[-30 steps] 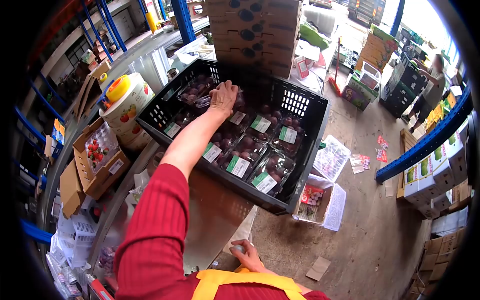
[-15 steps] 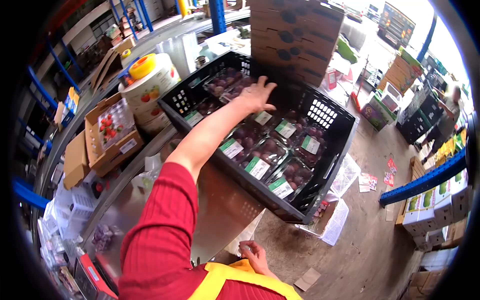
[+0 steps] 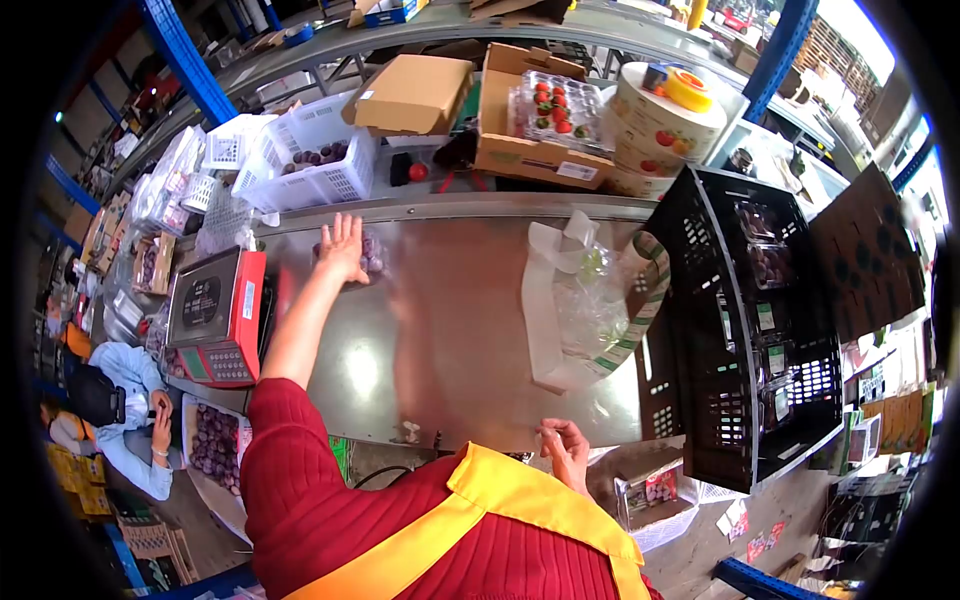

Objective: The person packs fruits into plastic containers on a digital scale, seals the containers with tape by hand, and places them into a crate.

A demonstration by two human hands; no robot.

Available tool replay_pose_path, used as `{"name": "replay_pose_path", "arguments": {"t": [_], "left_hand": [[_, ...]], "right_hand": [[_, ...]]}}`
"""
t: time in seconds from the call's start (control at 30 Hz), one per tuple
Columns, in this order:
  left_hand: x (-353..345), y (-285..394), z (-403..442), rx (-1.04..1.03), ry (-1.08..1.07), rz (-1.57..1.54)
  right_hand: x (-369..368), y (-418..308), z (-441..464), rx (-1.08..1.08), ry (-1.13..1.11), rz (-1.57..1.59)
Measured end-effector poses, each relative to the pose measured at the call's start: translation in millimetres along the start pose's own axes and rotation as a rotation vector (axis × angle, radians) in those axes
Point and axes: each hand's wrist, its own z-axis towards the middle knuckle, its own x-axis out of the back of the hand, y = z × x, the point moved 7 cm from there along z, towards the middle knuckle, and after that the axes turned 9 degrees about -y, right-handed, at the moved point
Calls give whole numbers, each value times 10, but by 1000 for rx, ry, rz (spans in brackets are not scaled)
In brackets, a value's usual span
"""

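Observation:
My left hand reaches over the metal table with its fingers spread, above or against a clear pack of dark round fruit. The hand partly hides the pack. Near the table's front edge, my right hand is held low with its fingers curled; whatever it may hold is too small to make out. Left of the pack stands a red scale. On the right is the black crate with labelled fruit packs. Crumpled clear plastic and a label strip lie beside it.
Behind the table are a white basket with fruit, a carton of strawberries and label rolls. A person in light blue is at the lower left, by a crate of dark fruit.
The view has swung left, towards the scale. My left hand has left the black crate and is now at the fruit pack on the table. My right hand remains low in front.

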Motion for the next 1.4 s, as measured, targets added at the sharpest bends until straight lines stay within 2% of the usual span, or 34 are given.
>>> {"name": "replay_pose_path", "arguments": {"t": [0.07,0.1,0.17,0.27,0.37,0.53,0.63,0.67,0.7,0.73,0.8,0.83,0.9,0.97,1.0,1.07,1.13,1.17,1.2,1.27,1.4], "left_hand": [[-348,-588,347,54,-127,-5],[-468,-742,373,29,-163,-125],[-540,-789,318,-108,-76,-397],[-594,-493,-5,-156,51,-330],[-682,84,-830,-208,194,-501],[-754,833,-1932,-159,287,-620],[-590,900,-2301,-285,536,-827],[-471,898,-2432,-430,584,-984],[-463,946,-2425,-549,394,-1215],[-598,1030,-2407,-550,177,-1387],[-892,1201,-2403,-540,-180,-1608],[-970,1264,-2437,-558,-213,-1738],[-1222,1333,-2534,-366,-511,-1903],[-1224,1320,-2647,-390,-419,-1945],[-1175,1300,-2673,-404,-371,-1967],[-942,1065,-2607,-469,-87,-1856],[-705,527,-2288,-353,176,-1919],[-637,235,-2037,-314,329,-1759],[-615,66,-1818,-298,368,-1606],[-734,123,-1464,-332,269,-1548],[-1479,485,-828,-399,78,-1342]], "right_hand": [[-274,-9,70,-26,-58,-56],[-437,-118,117,7,-80,-89],[-765,-314,199,66,-125,-154],[-1070,-328,371,101,-182,-194],[-1294,-280,509,79,-269,-196],[-1497,-187,654,114,-377,-241],[-1492,-111,622,133,-425,-280],[-1520,-137,586,129,-449,-305],[-1561,-161,527,122,-478,-328],[-1584,-148,465,60,-510,-359],[-1666,-189,347,249,-522,-617],[-1704,-207,283,347,-519,-744],[-1722,-177,205,375,-542,-853],[-1736,-227,114,479,-509,-1051],[-1730,-244,78,463,-504,-1081],[-1642,-370,78,395,-366,-986],[-1443,-352,159,335,-273,-972],[-1359,-347,217,271,-244,-994],[-1288,-288,283,253,-215,-1025],[-1166,-68,456,204,-157,-1077],[-1127,251,727,108,-68,-1122]]}}
